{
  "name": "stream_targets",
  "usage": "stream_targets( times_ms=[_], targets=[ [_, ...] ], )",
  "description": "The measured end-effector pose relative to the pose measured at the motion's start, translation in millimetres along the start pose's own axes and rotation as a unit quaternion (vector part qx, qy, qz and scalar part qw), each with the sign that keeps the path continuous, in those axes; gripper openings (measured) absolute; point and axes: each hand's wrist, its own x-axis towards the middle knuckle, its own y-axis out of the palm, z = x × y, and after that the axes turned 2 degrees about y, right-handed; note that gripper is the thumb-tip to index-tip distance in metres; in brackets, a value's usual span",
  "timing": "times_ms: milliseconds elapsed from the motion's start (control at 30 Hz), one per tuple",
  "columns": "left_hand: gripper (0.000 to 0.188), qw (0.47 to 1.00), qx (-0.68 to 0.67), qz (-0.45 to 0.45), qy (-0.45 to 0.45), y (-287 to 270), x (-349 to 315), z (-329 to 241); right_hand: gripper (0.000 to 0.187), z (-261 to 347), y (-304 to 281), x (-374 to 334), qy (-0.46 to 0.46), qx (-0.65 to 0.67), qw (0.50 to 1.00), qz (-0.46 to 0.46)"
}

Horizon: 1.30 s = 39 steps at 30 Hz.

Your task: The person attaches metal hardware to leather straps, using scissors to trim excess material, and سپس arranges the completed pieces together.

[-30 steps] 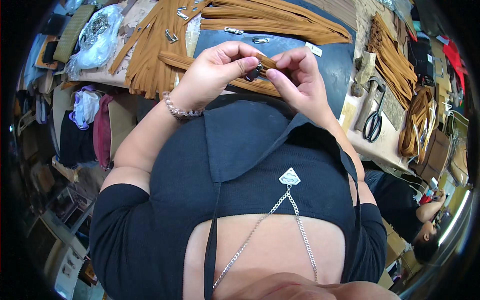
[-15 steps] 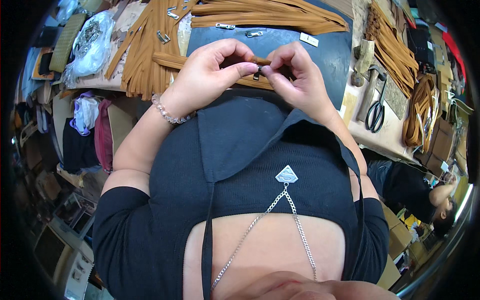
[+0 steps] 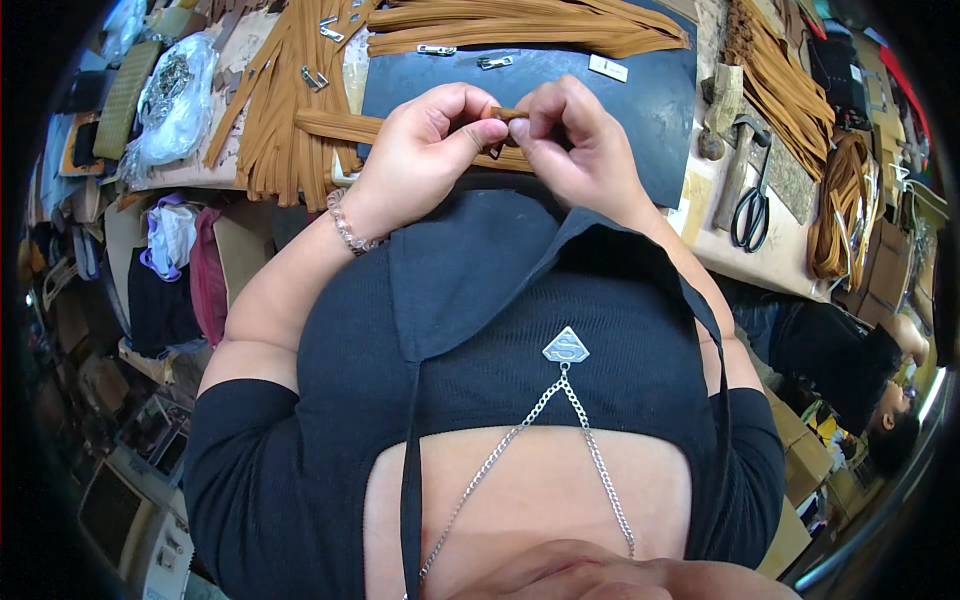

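Thumb and fingers of my left hand [image 3: 428, 145] pinch a brown zipper tape [image 3: 512, 114] just above my chest. Close beside it on the right, my right hand [image 3: 582, 140] grips the same tape with bent fingers. A small dark piece, apparently a zipper slider [image 3: 494, 152], hangs under the left thumb; my fingers hide most of it. More brown tape [image 3: 340, 125] runs out leftward behind my left hand. Beyond the hands, loose silver zipper sliders [image 3: 494, 63] rest on a dark mat [image 3: 640, 110].
Brown zipper tapes [image 3: 285, 130] are piled on the left, with others [image 3: 530, 25] across the far side. At right are a hammer [image 3: 735, 175], black-handled scissors [image 3: 752, 215] and a tape bundle [image 3: 838, 215]. A plastic bag [image 3: 180, 110] sits far left; another person [image 3: 850, 360] is at right.
Both hands have shifted slightly left and drawn closer together on the tape. The dark slider piece now shows lower, under the left thumb. The whole view has moved a little.
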Motion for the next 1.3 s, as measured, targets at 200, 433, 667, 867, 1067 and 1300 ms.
stream_targets(
  times_ms=[200, 433, 667, 867, 1067, 1300],
  targets=[
    [0.01, 1.0, 0.001, -0.012, -0.003, 0, 1, 3, 0.013, -1, 0, -3, -0.005, -0.008, 1.0, 0.007],
    [0.012, 0.997, -0.007, -0.003, 0.075, -3, 0, -20, 0.015, -2, -4, -4, 0.044, 0.185, 0.981, -0.032],
    [0.011, 0.965, 0.187, -0.019, 0.182, -5, -4, -42, 0.016, 1, -8, -4, 0.029, 0.22, 0.975, 0.003],
    [0.01, 0.934, 0.254, -0.047, 0.246, -5, -5, -48, 0.013, 4, -13, -7, 0.057, 0.189, 0.979, 0.047],
    [0.009, 0.91, 0.299, -0.058, 0.28, -5, -3, -47, 0.011, 12, -19, -1, 0.025, 0.018, 0.999, 0.018],
    [0.011, 0.936, 0.253, -0.029, 0.241, -6, -2, -43, 0.016, 8, -18, 0, 0.015, 0.011, 0.998, 0.056]
  ],
)
